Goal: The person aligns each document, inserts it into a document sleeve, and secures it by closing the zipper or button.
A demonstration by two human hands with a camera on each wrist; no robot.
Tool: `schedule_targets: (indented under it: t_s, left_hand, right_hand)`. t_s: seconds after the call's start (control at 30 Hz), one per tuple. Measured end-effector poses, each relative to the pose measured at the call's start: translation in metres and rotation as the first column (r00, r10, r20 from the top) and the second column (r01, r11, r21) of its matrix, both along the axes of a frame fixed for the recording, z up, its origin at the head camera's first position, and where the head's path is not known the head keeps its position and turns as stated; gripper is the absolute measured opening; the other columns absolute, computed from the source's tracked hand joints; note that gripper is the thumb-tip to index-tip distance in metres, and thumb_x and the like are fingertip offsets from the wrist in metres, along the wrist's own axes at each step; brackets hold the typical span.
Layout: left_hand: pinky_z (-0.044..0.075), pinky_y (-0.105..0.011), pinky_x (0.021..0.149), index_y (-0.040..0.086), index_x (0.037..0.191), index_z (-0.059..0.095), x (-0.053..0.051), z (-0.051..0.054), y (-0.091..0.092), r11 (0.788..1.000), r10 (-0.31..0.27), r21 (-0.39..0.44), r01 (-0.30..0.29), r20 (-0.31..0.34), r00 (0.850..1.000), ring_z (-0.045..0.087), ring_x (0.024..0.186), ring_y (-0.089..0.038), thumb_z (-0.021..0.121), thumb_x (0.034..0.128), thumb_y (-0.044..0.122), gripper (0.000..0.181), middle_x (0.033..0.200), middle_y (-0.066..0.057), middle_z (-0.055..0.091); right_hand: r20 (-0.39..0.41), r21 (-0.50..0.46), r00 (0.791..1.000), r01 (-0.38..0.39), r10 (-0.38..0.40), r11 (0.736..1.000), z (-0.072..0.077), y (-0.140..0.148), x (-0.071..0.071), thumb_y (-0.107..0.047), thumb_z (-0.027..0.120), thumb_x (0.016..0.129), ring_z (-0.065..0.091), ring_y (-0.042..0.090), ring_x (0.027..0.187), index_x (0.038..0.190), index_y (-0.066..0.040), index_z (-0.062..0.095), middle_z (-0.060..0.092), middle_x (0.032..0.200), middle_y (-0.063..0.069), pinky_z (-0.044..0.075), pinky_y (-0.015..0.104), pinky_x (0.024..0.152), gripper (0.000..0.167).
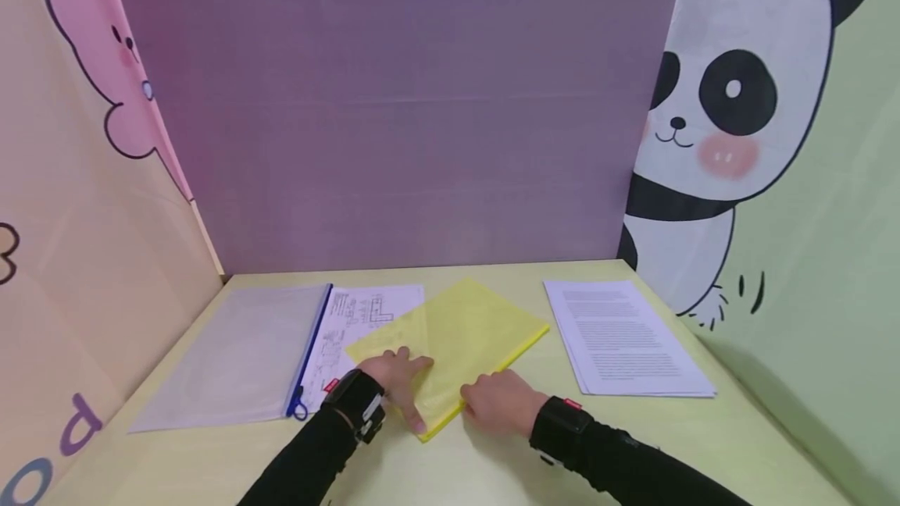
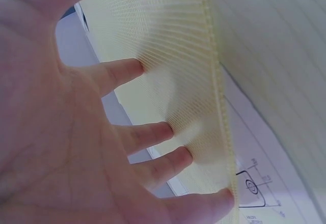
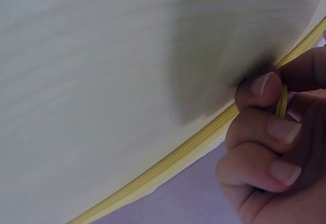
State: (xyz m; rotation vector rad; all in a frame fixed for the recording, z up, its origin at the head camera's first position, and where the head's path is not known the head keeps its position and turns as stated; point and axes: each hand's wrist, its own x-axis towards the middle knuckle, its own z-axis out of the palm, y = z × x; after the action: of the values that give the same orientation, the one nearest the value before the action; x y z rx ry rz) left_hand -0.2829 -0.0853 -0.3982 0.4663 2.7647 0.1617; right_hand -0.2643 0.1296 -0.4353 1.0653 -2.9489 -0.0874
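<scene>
A yellow mesh zip bag (image 1: 471, 326) lies slanted across the middle of the table, its zipper edge (image 3: 178, 155) facing the right hand. My left hand (image 1: 401, 377) rests on the bag's near left part. In the left wrist view its spread fingers (image 2: 175, 165) press into the mesh. At the zipper edge, my right hand (image 1: 502, 403) has curled fingers (image 3: 260, 130) and pinches a small yellow zipper pull (image 3: 281, 102). The bag's contents cannot be made out.
On the left lies a clear zip bag (image 1: 239, 358) with a blue zipper strip (image 1: 312, 350) and pull loop. A sheet with printed drawings (image 1: 344, 334) is beside it, partly under the yellow bag. A stack of printed pages (image 1: 626, 342) lies at the right.
</scene>
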Motion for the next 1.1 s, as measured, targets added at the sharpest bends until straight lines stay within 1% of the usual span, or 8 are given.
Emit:
schedule_targets:
  t_s: [0.1, 0.3, 0.43, 0.6, 0.87, 1.1]
  left_hand:
    - [0.044, -0.057, 0.103, 0.027, 0.152, 0.047, -0.0002, -0.0016, 0.0002, 1.000, -0.008, -0.012, 0.008, -0.005, 1.000, 0.047, 0.129, -0.037, 0.094, 0.0608, 0.056, 0.106, 0.148, -0.015, 0.047]
    - [0.044, -0.056, 0.104, 0.028, 0.151, 0.048, 0.0011, -0.0018, 0.0015, 1.000, 0.003, 0.002, -0.003, 0.001, 1.000, 0.046, 0.131, -0.036, 0.095, 0.0604, 0.054, 0.105, 0.149, -0.015, 0.046]
    - [0.043, -0.057, 0.104, 0.029, 0.150, 0.049, 0.0008, -0.0019, 0.0013, 1.000, 0.014, 0.004, -0.014, 0.006, 1.000, 0.047, 0.130, -0.036, 0.095, 0.0602, 0.055, 0.104, 0.149, -0.015, 0.046]
    - [0.040, -0.059, 0.107, 0.028, 0.151, 0.048, 0.0016, -0.0004, 0.0015, 0.999, 0.030, 0.023, -0.031, 0.026, 0.999, 0.043, 0.135, -0.038, 0.095, 0.0610, 0.053, 0.105, 0.153, -0.016, 0.042]
    - [0.041, -0.059, 0.106, 0.029, 0.152, 0.047, 0.0012, -0.0002, 0.0009, 0.999, 0.027, 0.024, -0.028, 0.024, 0.999, 0.044, 0.133, -0.037, 0.094, 0.0613, 0.053, 0.105, 0.153, -0.016, 0.043]
    - [0.040, -0.059, 0.107, 0.029, 0.152, 0.047, 0.0010, 0.0003, 0.0005, 0.999, 0.031, 0.029, -0.032, 0.023, 0.999, 0.043, 0.133, -0.038, 0.094, 0.0608, 0.054, 0.105, 0.153, -0.015, 0.042]
  right_hand:
    - [-0.006, -0.013, 1.000, -0.008, 0.007, 1.000, -0.0014, 0.0009, -0.0003, -0.026, 0.061, 0.096, 0.042, 0.011, 0.054, 0.076, -0.017, 0.056, 0.045, 0.063, -0.006, 0.035, 0.028, 0.051, 0.023]
    - [0.001, -0.035, 1.000, -0.010, 0.010, 0.999, -0.0042, 0.0028, -0.0015, -0.024, 0.062, 0.095, 0.042, 0.011, 0.053, 0.074, -0.017, 0.054, 0.044, 0.062, -0.007, 0.034, 0.029, 0.050, 0.024]
    - [0.004, -0.023, 1.000, -0.006, 0.006, 1.000, -0.0027, 0.0033, -0.0014, -0.025, 0.062, 0.096, 0.042, 0.011, 0.054, 0.075, -0.017, 0.055, 0.045, 0.063, -0.006, 0.035, 0.029, 0.050, 0.023]
    - [-0.011, -0.026, 1.000, 0.008, -0.008, 1.000, -0.0004, 0.0066, -0.0013, -0.024, 0.063, 0.095, 0.043, 0.011, 0.054, 0.075, -0.017, 0.054, 0.045, 0.063, -0.006, 0.036, 0.030, 0.049, 0.024]
    - [-0.047, -0.035, 0.999, -0.012, 0.011, 0.999, 0.0026, 0.0091, -0.0002, -0.023, 0.064, 0.094, 0.043, 0.012, 0.054, 0.075, -0.016, 0.054, 0.046, 0.063, -0.006, 0.036, 0.031, 0.049, 0.022]
    - [-0.044, -0.033, 0.999, -0.014, 0.012, 0.999, 0.0009, 0.0089, -0.0030, -0.024, 0.063, 0.095, 0.041, 0.011, 0.054, 0.074, -0.017, 0.053, 0.044, 0.062, -0.007, 0.035, 0.030, 0.049, 0.024]
